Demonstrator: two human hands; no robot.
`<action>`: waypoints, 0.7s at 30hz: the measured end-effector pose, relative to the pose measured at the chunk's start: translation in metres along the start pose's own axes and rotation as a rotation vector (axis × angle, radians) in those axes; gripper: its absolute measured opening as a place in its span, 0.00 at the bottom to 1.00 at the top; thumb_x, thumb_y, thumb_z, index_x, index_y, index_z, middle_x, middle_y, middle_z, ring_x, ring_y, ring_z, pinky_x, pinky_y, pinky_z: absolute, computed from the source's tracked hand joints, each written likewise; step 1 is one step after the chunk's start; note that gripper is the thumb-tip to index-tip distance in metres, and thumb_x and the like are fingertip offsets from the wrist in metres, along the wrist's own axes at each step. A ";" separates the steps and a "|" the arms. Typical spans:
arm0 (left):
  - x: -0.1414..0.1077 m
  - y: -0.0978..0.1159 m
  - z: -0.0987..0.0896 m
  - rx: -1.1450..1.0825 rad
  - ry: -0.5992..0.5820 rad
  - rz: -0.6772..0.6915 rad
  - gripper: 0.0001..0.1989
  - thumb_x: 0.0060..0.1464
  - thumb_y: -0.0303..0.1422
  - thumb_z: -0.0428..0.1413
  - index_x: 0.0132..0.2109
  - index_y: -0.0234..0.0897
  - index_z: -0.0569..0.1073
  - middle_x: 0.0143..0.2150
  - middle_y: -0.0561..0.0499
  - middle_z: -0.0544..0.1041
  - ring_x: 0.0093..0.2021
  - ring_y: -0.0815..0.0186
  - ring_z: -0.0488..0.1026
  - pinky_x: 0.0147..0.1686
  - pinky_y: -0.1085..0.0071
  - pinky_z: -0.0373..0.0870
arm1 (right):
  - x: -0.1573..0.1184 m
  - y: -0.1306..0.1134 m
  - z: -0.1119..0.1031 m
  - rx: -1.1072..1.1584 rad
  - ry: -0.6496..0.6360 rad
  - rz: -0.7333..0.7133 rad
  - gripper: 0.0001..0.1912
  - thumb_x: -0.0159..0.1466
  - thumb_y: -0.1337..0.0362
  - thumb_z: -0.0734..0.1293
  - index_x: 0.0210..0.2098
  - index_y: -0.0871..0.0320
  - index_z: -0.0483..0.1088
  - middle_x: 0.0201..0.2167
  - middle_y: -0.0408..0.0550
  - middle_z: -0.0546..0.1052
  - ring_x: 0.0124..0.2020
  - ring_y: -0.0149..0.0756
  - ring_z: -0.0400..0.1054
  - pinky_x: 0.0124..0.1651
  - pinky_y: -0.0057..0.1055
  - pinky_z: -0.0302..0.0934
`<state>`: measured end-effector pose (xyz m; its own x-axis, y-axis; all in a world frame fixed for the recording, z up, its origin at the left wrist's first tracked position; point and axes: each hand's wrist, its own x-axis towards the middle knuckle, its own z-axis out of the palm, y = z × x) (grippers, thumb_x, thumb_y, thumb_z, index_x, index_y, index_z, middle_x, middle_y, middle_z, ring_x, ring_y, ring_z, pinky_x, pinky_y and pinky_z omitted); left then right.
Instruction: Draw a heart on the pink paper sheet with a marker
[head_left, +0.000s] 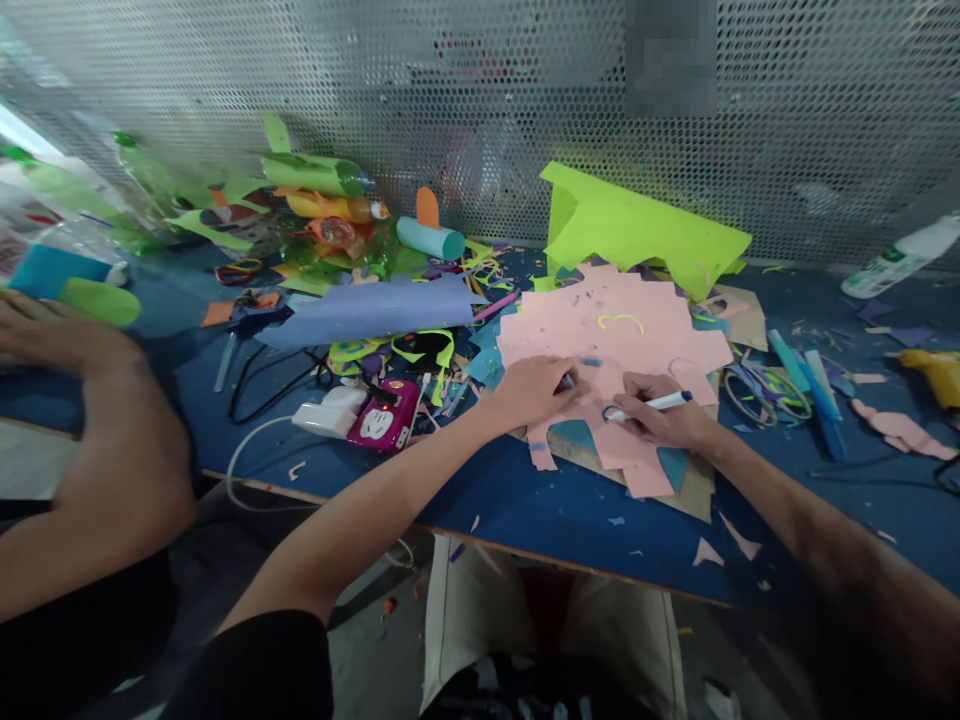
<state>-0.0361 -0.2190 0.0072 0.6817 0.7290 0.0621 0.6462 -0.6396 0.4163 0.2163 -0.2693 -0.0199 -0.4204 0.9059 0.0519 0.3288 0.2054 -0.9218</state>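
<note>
A jagged pink paper sheet [570, 320] lies over teal paper and a brown board [694, 490]. My right hand [664, 412] is closed around a white marker with a dark blue end [666, 401], its tip touching the pink paper beside a small dark curved line. To the left, my left hand [532, 388] rests on the pink paper with curled fingers; a small dark object, perhaps a marker cap, shows at its fingertips. A yellow curved strip [621, 321] sits on the pink sheet above both hands.
Magenta power socket [386, 415] with white adapters and cable at left; rolled blue-violet paper [375, 310] behind it. Lime sheet [637, 225] against the perforated metal panel. White bottle [900, 258], tape rings and yellow glue gun [934, 375] at right. Another person's arm [112, 440] at far left.
</note>
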 end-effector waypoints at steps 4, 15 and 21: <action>0.000 0.000 0.000 -0.009 -0.011 -0.001 0.17 0.67 0.45 0.48 0.50 0.40 0.74 0.45 0.47 0.81 0.40 0.63 0.75 0.33 0.69 0.66 | 0.000 0.001 -0.002 0.056 -0.035 0.004 0.22 0.68 0.54 0.65 0.23 0.51 0.53 0.10 0.32 0.58 0.09 0.28 0.57 0.14 0.26 0.48; 0.001 -0.002 0.000 -0.051 -0.037 0.005 0.17 0.68 0.44 0.48 0.51 0.40 0.74 0.44 0.48 0.81 0.38 0.64 0.75 0.31 0.71 0.66 | 0.000 -0.002 -0.003 0.061 -0.041 -0.011 0.23 0.67 0.55 0.66 0.22 0.52 0.52 0.10 0.32 0.56 0.09 0.24 0.51 0.15 0.25 0.45; 0.002 -0.002 0.000 -0.043 -0.029 -0.003 0.15 0.66 0.43 0.49 0.48 0.39 0.74 0.43 0.48 0.80 0.38 0.64 0.74 0.31 0.70 0.66 | 0.001 0.002 0.000 0.080 0.280 0.006 0.19 0.66 0.53 0.66 0.25 0.52 0.58 0.13 0.38 0.69 0.13 0.29 0.61 0.17 0.25 0.53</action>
<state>-0.0364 -0.2163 0.0063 0.6897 0.7233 0.0345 0.6336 -0.6258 0.4549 0.2167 -0.2684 -0.0222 -0.1648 0.9762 0.1406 0.2581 0.1803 -0.9491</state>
